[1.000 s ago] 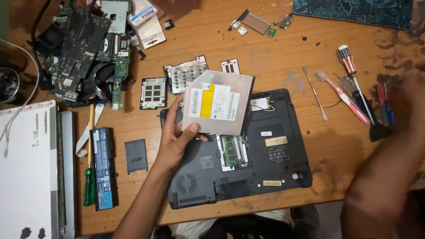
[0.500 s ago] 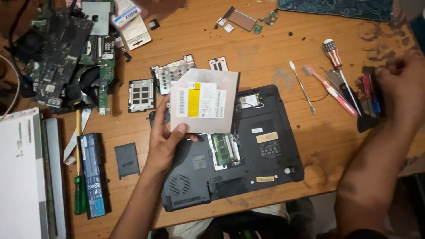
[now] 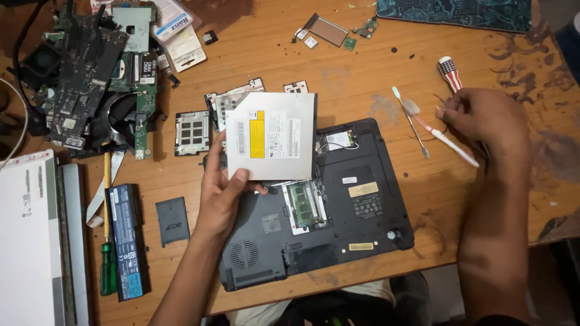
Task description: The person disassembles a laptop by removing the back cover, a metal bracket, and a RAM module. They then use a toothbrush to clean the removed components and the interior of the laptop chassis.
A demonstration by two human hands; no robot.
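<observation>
Electronics repair bench — small workshop or home repair corner. Worn wooden surface (image 3: 362, 66), stained and scuffed, crowded with laptop parts: black laptop base (image 3: 338, 229) lying bottom-up with covers off and memory slot exposed, bare motherboard with fan (image 3: 90, 84) at the far left, battery pack (image 3: 127, 241), loose black hatch cover (image 3: 173, 221), small circuit boards (image 3: 356, 27), detached screen panel (image 3: 27, 241) at the left edge. Tools lie about too — green-handled screwdriver (image 3: 107, 265), metal spudger (image 3: 411, 124), striped-handle screwdriver (image 3: 450, 73). Dark patterned mat (image 3: 459, 13) along the far edge.
</observation>
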